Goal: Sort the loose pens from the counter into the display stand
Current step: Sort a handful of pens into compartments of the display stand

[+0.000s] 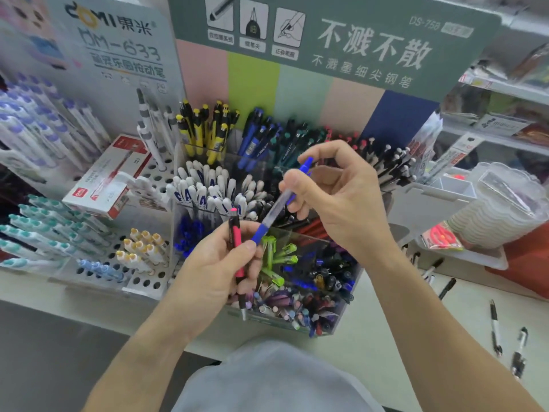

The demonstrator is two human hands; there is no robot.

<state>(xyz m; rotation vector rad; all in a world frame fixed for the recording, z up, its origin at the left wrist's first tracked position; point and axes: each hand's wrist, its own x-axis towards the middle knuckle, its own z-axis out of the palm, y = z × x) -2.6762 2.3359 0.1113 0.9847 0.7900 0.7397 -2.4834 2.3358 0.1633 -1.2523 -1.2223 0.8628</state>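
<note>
Two pens in hand above the display stand, sorting under way

The left hand is gripping a pink pen upright, while the right hand is pinching a blue pen slantwise — its tip is touching the left fingers. More loose pens are lying on the counter, right. Risk, as I judge it: the crowded compartments look alike, so either pen could be dropped into the wrong one — or slip from so light a pinch.

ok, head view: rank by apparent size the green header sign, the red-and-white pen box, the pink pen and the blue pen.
1. green header sign
2. red-and-white pen box
3. pink pen and blue pen: similar length, both tilted near the camera, so unranked.
</note>
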